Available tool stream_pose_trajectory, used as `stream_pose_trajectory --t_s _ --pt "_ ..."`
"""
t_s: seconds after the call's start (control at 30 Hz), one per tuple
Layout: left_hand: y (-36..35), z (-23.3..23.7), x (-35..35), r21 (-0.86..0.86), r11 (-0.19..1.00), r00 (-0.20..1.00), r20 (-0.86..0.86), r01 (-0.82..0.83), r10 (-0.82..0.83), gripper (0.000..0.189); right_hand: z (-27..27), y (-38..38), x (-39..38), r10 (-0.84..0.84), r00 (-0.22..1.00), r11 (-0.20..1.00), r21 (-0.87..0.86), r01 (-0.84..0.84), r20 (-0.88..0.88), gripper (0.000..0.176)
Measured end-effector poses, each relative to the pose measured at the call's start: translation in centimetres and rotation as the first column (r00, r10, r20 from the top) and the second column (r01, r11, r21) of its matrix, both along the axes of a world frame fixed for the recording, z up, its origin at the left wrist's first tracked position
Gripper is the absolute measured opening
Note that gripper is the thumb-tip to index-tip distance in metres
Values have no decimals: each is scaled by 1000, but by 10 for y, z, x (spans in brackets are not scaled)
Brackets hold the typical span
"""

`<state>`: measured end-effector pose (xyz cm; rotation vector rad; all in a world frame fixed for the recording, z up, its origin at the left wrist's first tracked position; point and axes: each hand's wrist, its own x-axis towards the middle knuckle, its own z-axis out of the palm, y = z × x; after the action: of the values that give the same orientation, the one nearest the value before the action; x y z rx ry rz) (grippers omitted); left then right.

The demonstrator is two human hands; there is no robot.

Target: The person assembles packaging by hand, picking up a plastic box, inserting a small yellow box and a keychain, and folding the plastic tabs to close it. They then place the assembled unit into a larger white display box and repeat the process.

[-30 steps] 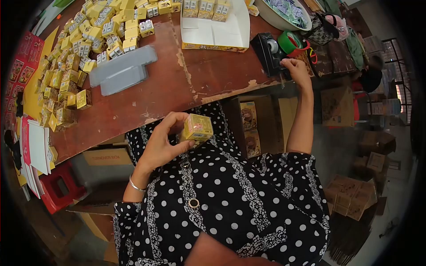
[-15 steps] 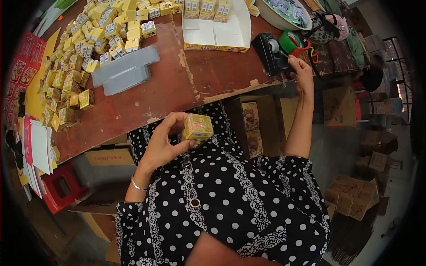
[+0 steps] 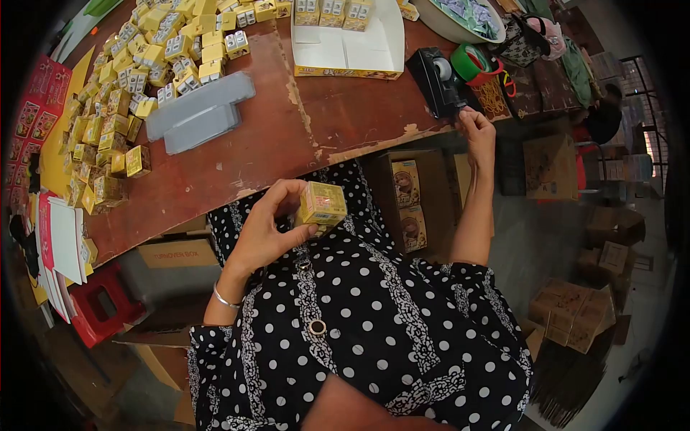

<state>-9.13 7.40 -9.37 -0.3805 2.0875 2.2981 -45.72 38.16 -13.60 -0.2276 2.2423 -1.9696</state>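
My left hand [image 3: 269, 226] grips a small yellow box [image 3: 321, 204] above my lap, thumb on its near side and fingers behind it. My right hand [image 3: 477, 133] is at the front end of the black tape dispenser [image 3: 435, 80], near the table's edge. Its thumb and forefinger are pinched together; what lies between them is too small to make out. Many small yellow boxes [image 3: 147, 54] are heaped on the table's left part. Beside them lie clear plastic trays [image 3: 201, 111]. Several boxes stand in a white display carton [image 3: 348, 54].
On the red-brown table [image 3: 266, 136], a green tape roll [image 3: 467, 63] and rubber bands [image 3: 491, 96] sit right of the dispenser. A basin of packets [image 3: 431, 18] is behind. Under the table edge is an open carton [image 3: 433, 194]; a red stool [image 3: 106, 305] stands at left.
My right hand has moved down and slightly left, from beside the green tape roll to the dispenser's front end. My left hand still holds the box in almost the same place.
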Motion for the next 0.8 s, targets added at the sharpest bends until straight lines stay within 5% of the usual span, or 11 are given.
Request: stream_pose_trajectory --t_s 0.13,0.3,0.4,0.43,0.5,0.57,0.63,0.8 --pt "2 1 -1 -10 1000 1000 -14 1 -2 54 -14 -1 -12 -18 989 1000 15 20 -146 20" --pt "3 4 -2 -17 999 998 -45 -33 32 54 -15 2 -18 30 931 951 298 86 -364 15" --pt "3 7 -4 13 993 991 -62 -117 118 55 -21 13 -19 -24 967 994 99 51 -255 17" --pt "3 7 -6 13 987 981 -110 -159 159 56 -7 8 -8 -25 918 984 154 93 -395 16" --pt "7 2 -4 -39 960 946 -187 -276 264 56 36 -20 30 -68 926 995 47 92 -372 17" --pt "8 1 -8 -263 877 902 -278 -401 330 54 65 -43 70 8 956 999 40 4 -292 17" --pt "7 4 -13 -360 811 869 -364 -462 334 54 87 -70 119 430 899 865 -247 -437 -82 17" --pt "8 6 -15 -527 586 763 -583 -616 279 63 92 -122 206 703 694 692 -377 -616 157 17"
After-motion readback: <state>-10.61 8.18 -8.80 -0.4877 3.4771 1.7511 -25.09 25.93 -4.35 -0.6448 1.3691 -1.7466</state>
